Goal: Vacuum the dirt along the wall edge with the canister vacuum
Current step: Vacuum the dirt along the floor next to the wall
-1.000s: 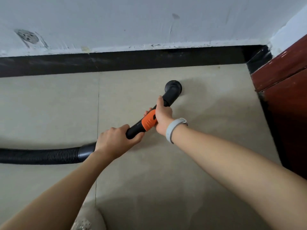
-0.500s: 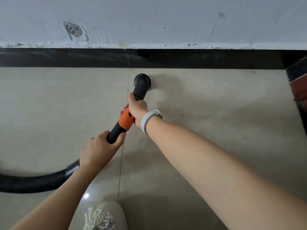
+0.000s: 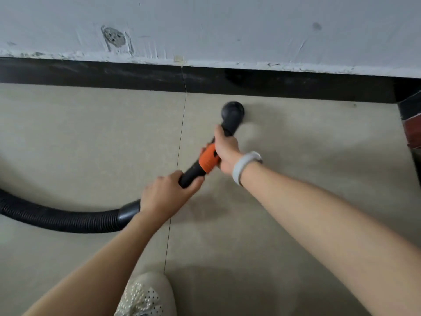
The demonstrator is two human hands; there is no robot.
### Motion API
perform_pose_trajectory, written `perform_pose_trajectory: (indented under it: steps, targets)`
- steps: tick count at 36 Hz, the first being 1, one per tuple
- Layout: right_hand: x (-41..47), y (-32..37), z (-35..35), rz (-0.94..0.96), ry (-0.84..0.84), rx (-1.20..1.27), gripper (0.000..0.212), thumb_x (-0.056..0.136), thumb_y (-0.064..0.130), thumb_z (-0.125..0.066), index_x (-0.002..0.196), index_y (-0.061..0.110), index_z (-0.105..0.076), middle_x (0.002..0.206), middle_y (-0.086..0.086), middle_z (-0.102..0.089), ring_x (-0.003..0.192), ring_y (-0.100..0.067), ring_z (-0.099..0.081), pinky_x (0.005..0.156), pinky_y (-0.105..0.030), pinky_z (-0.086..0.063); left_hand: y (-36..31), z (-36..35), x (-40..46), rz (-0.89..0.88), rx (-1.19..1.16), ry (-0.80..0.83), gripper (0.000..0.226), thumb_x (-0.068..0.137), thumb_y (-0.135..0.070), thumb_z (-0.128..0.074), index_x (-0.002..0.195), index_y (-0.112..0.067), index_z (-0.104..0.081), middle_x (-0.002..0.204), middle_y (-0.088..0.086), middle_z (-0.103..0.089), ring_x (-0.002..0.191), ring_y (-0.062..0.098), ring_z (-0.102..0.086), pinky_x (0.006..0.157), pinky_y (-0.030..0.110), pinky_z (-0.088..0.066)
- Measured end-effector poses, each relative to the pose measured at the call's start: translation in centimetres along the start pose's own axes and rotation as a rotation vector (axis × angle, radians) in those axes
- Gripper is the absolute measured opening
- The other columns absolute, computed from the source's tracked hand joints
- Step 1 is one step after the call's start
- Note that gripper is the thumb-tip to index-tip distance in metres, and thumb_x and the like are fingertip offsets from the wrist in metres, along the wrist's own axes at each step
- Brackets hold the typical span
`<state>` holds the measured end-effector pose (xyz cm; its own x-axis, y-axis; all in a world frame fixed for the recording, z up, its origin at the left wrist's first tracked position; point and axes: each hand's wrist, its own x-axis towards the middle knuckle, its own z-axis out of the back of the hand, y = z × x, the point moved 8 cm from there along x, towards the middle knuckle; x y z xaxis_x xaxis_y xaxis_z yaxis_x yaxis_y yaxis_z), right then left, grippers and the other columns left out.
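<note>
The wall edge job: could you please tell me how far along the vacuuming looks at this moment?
Done: hard to judge; no clear cleaned strip shows on the floor tiles.
In hand: the left hand and right hand grip the vacuum wand, its round nozzle blurred, on the tile just short of the black baseboard.
Left: a dark speck by the baseboard to the right, and apparently the rest of the edge.

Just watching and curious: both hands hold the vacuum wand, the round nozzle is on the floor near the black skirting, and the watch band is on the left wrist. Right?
Not quite. The head view shows the watch band on the right wrist, behind the right hand. The rest holds: the left hand also grips the wand, and the nozzle is on the floor near the black skirting.
</note>
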<state>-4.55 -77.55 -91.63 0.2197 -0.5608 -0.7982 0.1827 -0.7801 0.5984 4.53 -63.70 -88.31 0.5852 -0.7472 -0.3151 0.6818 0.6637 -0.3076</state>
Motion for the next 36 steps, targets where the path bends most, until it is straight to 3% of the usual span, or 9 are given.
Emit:
perform_pose_trajectory:
  steps: [6,10,13,17,20,24,29,32,36]
  targets:
    - [-0.1,1.1,-5.9,0.07,0.183,-0.16,0.04,0.099,0.043,-0.043,0.099,0.004,-0.048,0.077,-0.012,-0.064,0.077,-0.029,-0.066,0.094,-0.045,-0.053,3.7,3.0,0.2,0.161,-0.08,-0.109,0.058,0.077,-0.076,-0.041,0.064,-0.02,-0.049,0.055,0.0,-0.055,0.054,0.021,-0.055,0.048,0.027,-0.031]
    - [-1.6,-3.0,-6.0,-0.046,0.137,-0.136,0.044,0.098,0.045,-0.045,0.114,0.004,-0.048,0.071,-0.007,-0.06,0.06,-0.026,-0.062,0.077,-0.038,-0.057,5.5,1.6,-2.8,0.144,-0.082,-0.026,0.05,0.079,-0.068,-0.049,0.063,-0.02,-0.05,0.051,-0.001,-0.053,0.054,0.023,-0.057,0.049,0.029,-0.035]
    - [-2.3,-5.3,-2.6,-0.068,0.047,-0.073,0.04,0.097,0.047,-0.047,0.108,0.009,-0.047,0.072,-0.006,-0.06,0.069,-0.027,-0.063,0.08,-0.04,-0.056,4.5,-0.1,-4.2,0.044,-0.014,0.041,0.049,0.073,-0.072,-0.044,0.065,-0.024,-0.05,0.053,-0.006,-0.056,0.054,0.016,-0.057,0.049,0.028,-0.037]
    - [-3.3,-6.3,4.9,-0.096,-0.094,0.111,0.039,0.097,0.045,-0.051,0.088,0.007,-0.049,0.065,-0.005,-0.057,0.054,-0.022,-0.061,0.058,-0.031,-0.055,0.0,-2.5,-4.7,-0.127,0.064,0.146,0.05,0.07,-0.076,-0.038,0.066,-0.027,-0.046,0.053,-0.008,-0.053,0.052,0.011,-0.053,0.047,0.025,-0.033]
    - [-4.5,-6.6,10.7,-0.108,-0.219,0.208,0.04,0.097,0.045,-0.051,0.083,0.008,-0.049,0.063,-0.006,-0.057,0.05,-0.022,-0.061,0.067,-0.038,-0.058,-4.4,-4.0,-5.1,-0.251,0.109,0.214,0.054,0.067,-0.081,-0.032,0.065,-0.028,-0.043,0.055,-0.01,-0.051,0.056,0.015,-0.053,0.049,0.028,-0.033]
    - [-6.0,-7.4,17.4,-0.115,-0.374,0.329,0.042,0.098,0.04,-0.051,0.075,0.006,-0.046,0.049,-0.004,-0.055,0.045,-0.023,-0.058,0.065,-0.039,-0.056,-10.0,-6.0,-6.2,-0.4,0.154,0.324,0.055,0.064,-0.083,-0.027,0.065,-0.03,-0.043,0.057,-0.01,-0.048,0.064,0.018,-0.057,0.055,0.029,-0.035]
    - [-8.2,-8.3,24.1,-0.154,-0.479,0.415,0.039,0.099,0.042,-0.049,0.09,0.004,-0.05,0.064,-0.007,-0.059,0.035,-0.018,-0.058,0.035,-0.022,-0.045,-15.8,-7.9,-7.2,-0.561,0.22,0.404,0.059,0.064,-0.086,-0.026,0.064,-0.03,-0.043,0.058,-0.011,-0.048,0.06,0.015,-0.05,0.049,0.027,-0.03]
    - [-8.5,-7.4,26.7,-0.147,-0.512,0.436,0.038,0.1,0.042,-0.047,0.105,0.004,-0.048,0.074,-0.01,-0.056,0.043,-0.019,-0.058,0.038,-0.023,-0.046,-19.1,-8.9,-7.1,-0.604,0.24,0.426,0.059,0.067,-0.088,-0.028,0.064,-0.03,-0.043,0.061,-0.012,-0.048,0.063,0.017,-0.05,0.051,0.027,-0.03]
    - [-7.3,-3.3,29.4,-0.123,-0.507,0.379,0.034,0.101,0.038,-0.046,0.103,0.005,-0.049,0.075,-0.009,-0.058,0.057,-0.021,-0.058,0.05,-0.031,-0.049,-23.0,-9.2,-5.9,-0.561,0.182,0.361,0.056,0.076,-0.083,-0.037,0.069,-0.028,-0.046,0.062,-0.011,-0.047,0.067,0.019,-0.051,0.059,0.03,-0.035]
